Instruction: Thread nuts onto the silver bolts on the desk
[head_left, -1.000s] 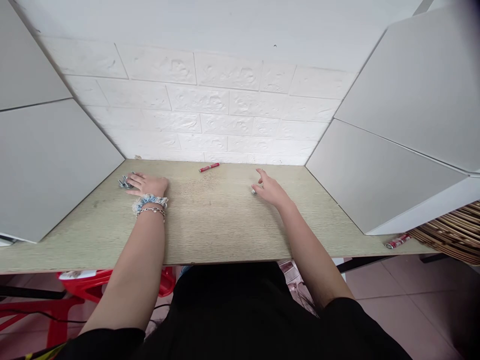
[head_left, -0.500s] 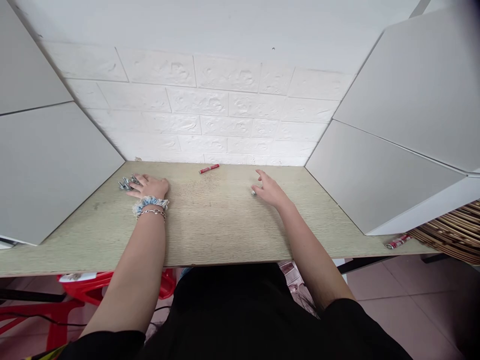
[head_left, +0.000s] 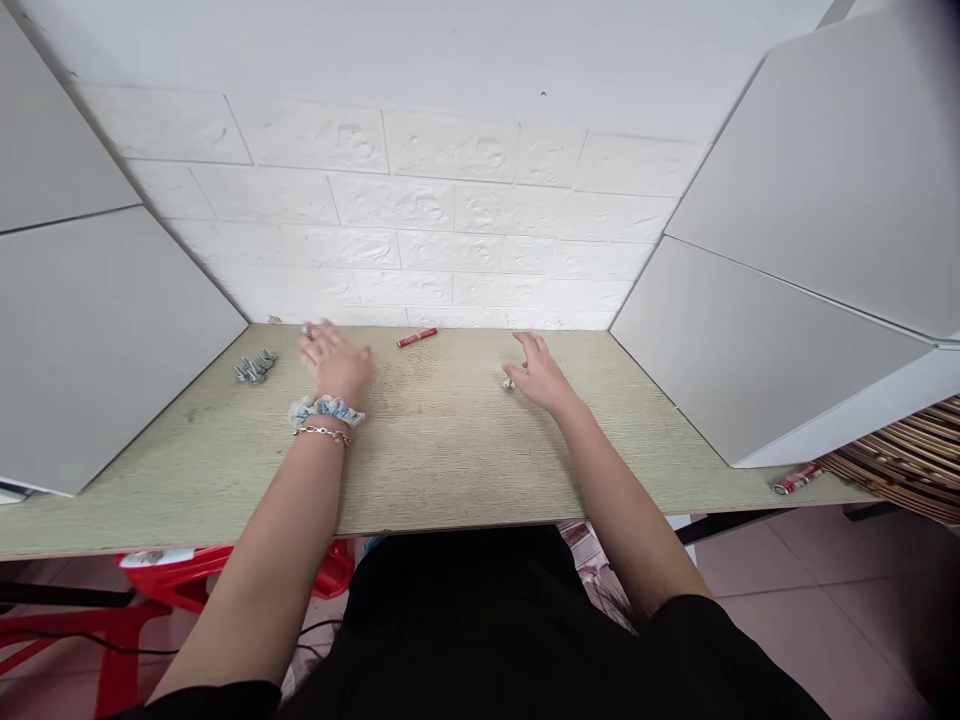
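Note:
My left hand (head_left: pixel 335 362), blurred by motion, hovers over the tabletop with its fingers spread. A greyish spot shows at one of its fingertips, too smeared to name. Left of it lies a small pile of metal screws (head_left: pixel 256 366). My right hand (head_left: pixel 541 377) rests at the right of the middle, thumb and fingers curved and apart. A single small metal piece (head_left: pixel 509 385), like a screw, sits right at the thumb tip; whether they touch I cannot tell. Between the hands, near the wall, a red marker-like tube (head_left: pixel 417 338) lies on the table.
The pale wooden tabletop (head_left: pixel 450 450) backs onto a white brick-patterned wall (head_left: pixel 420 210). Grey-white panels (head_left: pixel 150 340) flank it on both sides. A second red tube (head_left: pixel 796 479) lies at the right edge beside a woven brown item (head_left: pixel 900 465). A red stool (head_left: pixel 180 580) stands below.
My left hand has moved off the pile of screws to the right, uncovering it. My right hand has stayed nearly in place beside the small metal piece.

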